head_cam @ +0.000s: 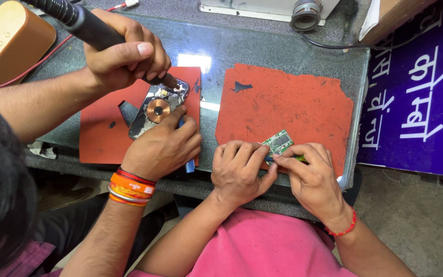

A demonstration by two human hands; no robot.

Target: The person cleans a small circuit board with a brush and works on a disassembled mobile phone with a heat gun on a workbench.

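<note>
Here, listed from the hands outward:

Left hand: the left hand [239, 172] is curled shut, its fingertips pinching the near-left edge of a small green rectangular circuit board [278, 142].

Right hand: the right hand [311, 177] is closed as well, thumb and forefinger nipping the board's near-right edge; a thin green tool [299, 158] shows at its fingertips, mostly hidden.

Circuit board: held between both hands, just above the near edge of a worn red-orange rubber work mat [303, 102] with ragged borders.

Wrist: a red beaded bracelet [345, 229] sits on the right wrist.

Co-worker, left of the left hand: another person's hand [162, 146] with orange and red bangles [129, 187] presses down on an opened phone with a copper coil [157, 109]; that person's other hand [124, 51] grips a black handheld heating tool [80, 23] whose tip touches the phone's top edge.

Under the phone: a second red rubber mat [101, 138].

Surface: a grey stone bench top [262, 51] carries both mats.

Far left of the hands: an orange rounded box [8, 41].

Beyond the hands: a black round lens [305, 14].

Right of the right hand: a purple sign board with white lettering [416, 92].
</note>
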